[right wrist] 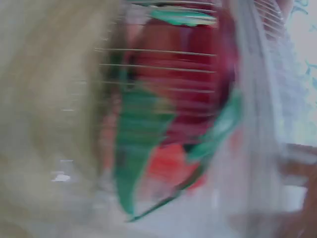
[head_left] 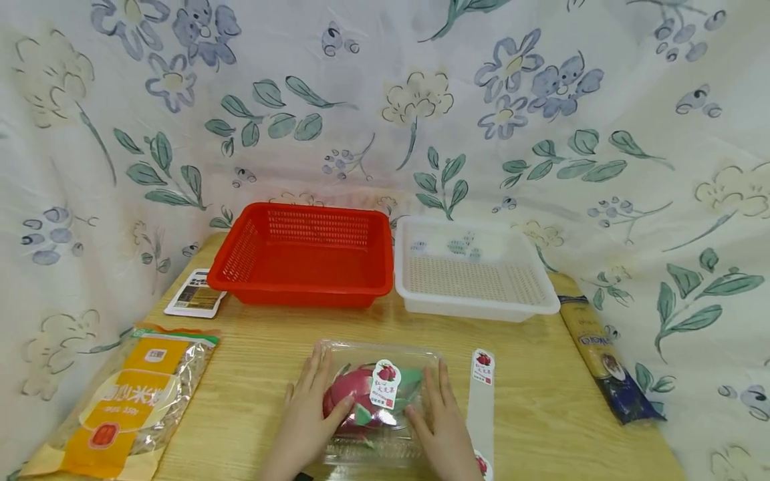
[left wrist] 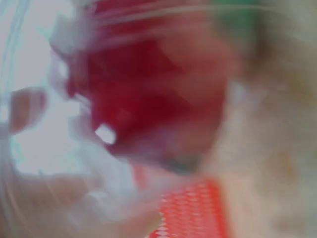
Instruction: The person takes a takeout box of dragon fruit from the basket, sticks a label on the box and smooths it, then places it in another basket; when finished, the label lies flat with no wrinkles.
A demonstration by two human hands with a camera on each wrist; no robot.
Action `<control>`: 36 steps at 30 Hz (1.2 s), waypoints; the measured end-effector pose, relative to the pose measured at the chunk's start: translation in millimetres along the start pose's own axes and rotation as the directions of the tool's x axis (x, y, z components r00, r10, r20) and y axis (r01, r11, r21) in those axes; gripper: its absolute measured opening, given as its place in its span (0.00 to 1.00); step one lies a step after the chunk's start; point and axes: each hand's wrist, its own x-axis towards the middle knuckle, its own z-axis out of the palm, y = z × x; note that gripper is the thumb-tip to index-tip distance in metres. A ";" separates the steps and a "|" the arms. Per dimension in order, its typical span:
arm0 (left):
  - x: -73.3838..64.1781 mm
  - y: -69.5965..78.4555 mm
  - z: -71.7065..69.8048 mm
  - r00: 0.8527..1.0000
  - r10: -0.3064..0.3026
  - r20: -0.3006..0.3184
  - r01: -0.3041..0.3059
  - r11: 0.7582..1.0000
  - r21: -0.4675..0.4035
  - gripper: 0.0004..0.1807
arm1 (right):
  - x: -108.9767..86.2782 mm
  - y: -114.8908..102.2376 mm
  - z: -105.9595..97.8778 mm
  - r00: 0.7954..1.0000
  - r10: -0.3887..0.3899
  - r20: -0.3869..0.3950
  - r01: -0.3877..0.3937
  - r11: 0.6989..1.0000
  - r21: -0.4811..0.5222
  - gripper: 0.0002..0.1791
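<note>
A clear plastic box (head_left: 367, 452) with a red dragon fruit (head_left: 350, 393) inside sits at the front middle of the table in the head view. On its lid is a white sticker (head_left: 385, 384) with a fruit picture. My left hand (head_left: 305, 409) holds the box's left side, thumb over the lid. At the opposite side, my right hand (head_left: 441, 424) holds it likewise. Through the plastic, the left wrist view shows the fruit (left wrist: 153, 89) blurred; the right wrist view shows its green leaf tips (right wrist: 141, 134). A strip of stickers (head_left: 481, 407) lies beside my right hand.
Behind the box stand a red basket (head_left: 313, 296) and a white basket (head_left: 475, 309). To the left lie an orange-and-clear food bag (head_left: 129, 401) and a small white packet (head_left: 195, 294). A yellow-and-blue pasta packet (head_left: 607, 361) lies along the right edge.
</note>
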 end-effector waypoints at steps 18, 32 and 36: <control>-20.4 -27.8 8.7 0.985 -0.130 0.115 0.173 0.682 -0.710 0.42 | -21.5 23.5 18.7 0.985 0.141 -0.103 -0.074 0.873 0.483 0.35; -11.2 -13.5 -22.6 0.978 -0.210 0.011 0.169 0.753 -0.635 0.40 | -1.1 -9.6 6.3 0.985 0.064 -0.157 0.021 0.873 0.488 0.33; -3.1 -11.4 -40.7 0.955 -0.292 0.047 0.239 0.670 -0.703 0.38 | 10.1 -20.7 3.0 0.988 -0.012 -0.154 0.083 0.880 0.468 0.34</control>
